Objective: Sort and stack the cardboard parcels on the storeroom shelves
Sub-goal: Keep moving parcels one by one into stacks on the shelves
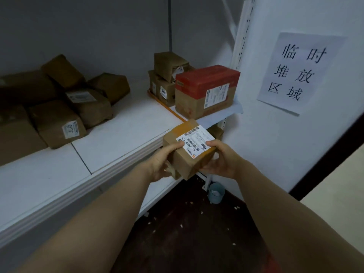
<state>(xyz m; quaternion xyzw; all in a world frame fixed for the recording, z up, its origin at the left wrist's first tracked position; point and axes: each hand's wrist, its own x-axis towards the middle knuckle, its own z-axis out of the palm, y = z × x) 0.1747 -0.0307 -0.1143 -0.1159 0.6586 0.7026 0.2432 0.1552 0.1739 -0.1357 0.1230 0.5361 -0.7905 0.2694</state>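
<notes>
A small cardboard parcel [187, 158] with a white shipping label on top hangs in the air just in front of the white shelf's front edge [110, 166]. My left hand [163, 164] grips its left side, thumb on the top. My right hand [220, 160] grips its right side, thumb on the label. On the shelf, a pile of several brown parcels [59, 107] lies at the left. A red-topped box [206, 91] stands at the right end, with a few smaller brown parcels [167, 75] stacked behind it.
An orange strip [167, 107] crosses the shelf left of the red-topped box. A paper sign [295, 71] hangs on the right wall. A blue cup [215, 193] stands on the dark floor beside the shelf upright. A lower shelf [157, 194] shows beneath.
</notes>
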